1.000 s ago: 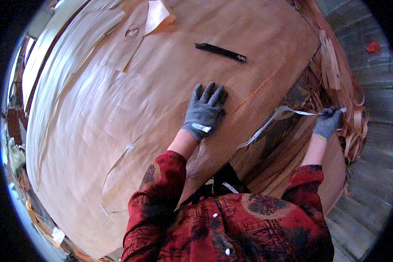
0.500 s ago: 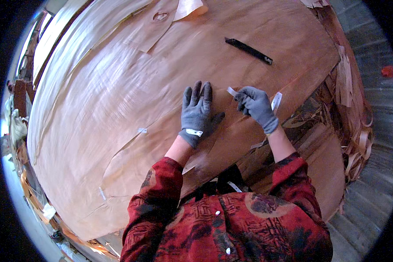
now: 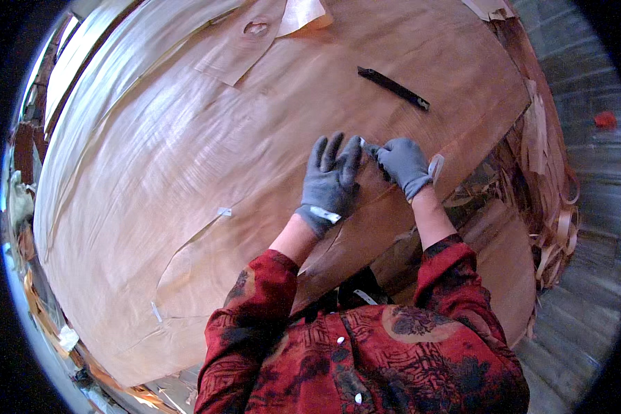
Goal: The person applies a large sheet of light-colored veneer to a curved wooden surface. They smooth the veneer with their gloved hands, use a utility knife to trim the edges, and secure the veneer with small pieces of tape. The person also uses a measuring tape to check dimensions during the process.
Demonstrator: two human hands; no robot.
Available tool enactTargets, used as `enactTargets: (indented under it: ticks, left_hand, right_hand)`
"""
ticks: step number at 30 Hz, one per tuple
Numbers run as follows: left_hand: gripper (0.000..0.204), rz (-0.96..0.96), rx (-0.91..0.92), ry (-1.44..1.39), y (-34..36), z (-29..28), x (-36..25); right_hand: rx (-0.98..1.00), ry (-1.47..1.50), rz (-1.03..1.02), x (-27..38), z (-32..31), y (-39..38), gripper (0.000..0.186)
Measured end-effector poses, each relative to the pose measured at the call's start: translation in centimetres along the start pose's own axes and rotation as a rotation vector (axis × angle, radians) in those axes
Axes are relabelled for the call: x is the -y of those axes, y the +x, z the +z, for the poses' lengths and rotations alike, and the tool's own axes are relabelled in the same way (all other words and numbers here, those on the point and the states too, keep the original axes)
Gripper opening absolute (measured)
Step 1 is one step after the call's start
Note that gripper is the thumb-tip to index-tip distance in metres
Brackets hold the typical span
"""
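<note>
Far left, we get rim clutter, with a crumpled white scrap (image 3: 67, 338) low down. Next we have the big tan wood sheet (image 3: 152, 179), which fills most of the view; pale glossy layers (image 3: 127, 58) curve along its upper left. A long curved split in the sheet has a small white patch (image 3: 156, 312) at its lower end and a second white patch (image 3: 224, 212) at its upper end. Up top, a loose tan piece with a hole (image 3: 238, 52) lies on the sheet, and a curled pale flap (image 3: 305, 15) sits just beside it.

Middle: our left hand (image 3: 330, 181), grey glove, is laid palm down on the sheet, fingers stretched and slightly spread, gripping nothing; a white tag (image 3: 324, 214) lies across its wrist. Just right of its index fingertip, our right hand (image 3: 401, 165), also gloved grey, is mostly closed with the index finger pointing left. We see it pinching a white strip (image 3: 363, 142), whose tip shows between the two hands, over the sheet. A white loop (image 3: 435, 167) stands out by the right wrist; we can't tell if it's the same strip. Above that hand, a black bar (image 3: 393, 87) lies slanted on the sheet.

Right: tan ribbons (image 3: 564, 238) hang at the edge, then grey floor (image 3: 579, 331) and a red item (image 3: 605, 120) on it.
</note>
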State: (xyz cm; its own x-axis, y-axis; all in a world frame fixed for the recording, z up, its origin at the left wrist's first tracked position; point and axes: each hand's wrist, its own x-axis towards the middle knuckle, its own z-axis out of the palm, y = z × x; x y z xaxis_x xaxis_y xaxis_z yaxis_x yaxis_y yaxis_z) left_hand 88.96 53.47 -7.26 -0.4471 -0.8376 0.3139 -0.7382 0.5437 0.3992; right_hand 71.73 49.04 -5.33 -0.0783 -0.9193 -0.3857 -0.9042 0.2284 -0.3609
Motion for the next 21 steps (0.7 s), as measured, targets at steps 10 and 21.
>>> enactTargets:
  ticks: [10, 21]
  left_hand:
    - [0.037, -0.035, -0.025, 0.122, 1.5, 3.9, -1.8]
    - [0.036, -0.053, -0.028, 0.126, 1.5, 4.9, -2.1]
  right_hand:
    - [-0.118, -0.249, -0.197, -2.3, 0.1, -2.2, 0.023]
    - [-0.425, 0.178, -0.289, -1.4, 0.5, -10.4, 0.006]
